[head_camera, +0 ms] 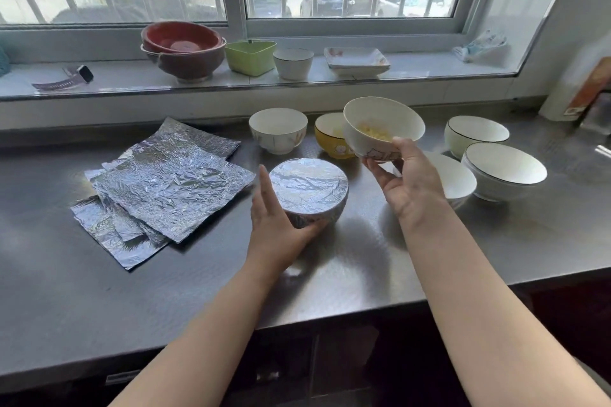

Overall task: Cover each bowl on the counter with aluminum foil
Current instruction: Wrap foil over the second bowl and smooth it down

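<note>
A bowl wrapped in foil [309,187] stands on the steel counter [205,291] at the centre. My left hand [276,228] cups its near left side, thumb under its base, fingers straight along its wall. My right hand [408,182] grips a white bowl with yellow food [380,124] and holds it tilted in the air above the counter. A stack of crinkled foil sheets [165,188] lies to the left. Uncovered bowls stand behind: a white one [277,129], a yellow one [329,139], and three white ones at the right [476,134] [504,168] [454,178].
On the window sill [109,78] sit stacked red bowls [183,49], a green container [249,56], a small white cup [292,63], square plates [357,61] and a smartwatch [71,78]. A box [582,92] leans at the far right. The counter's front edge runs below my forearms.
</note>
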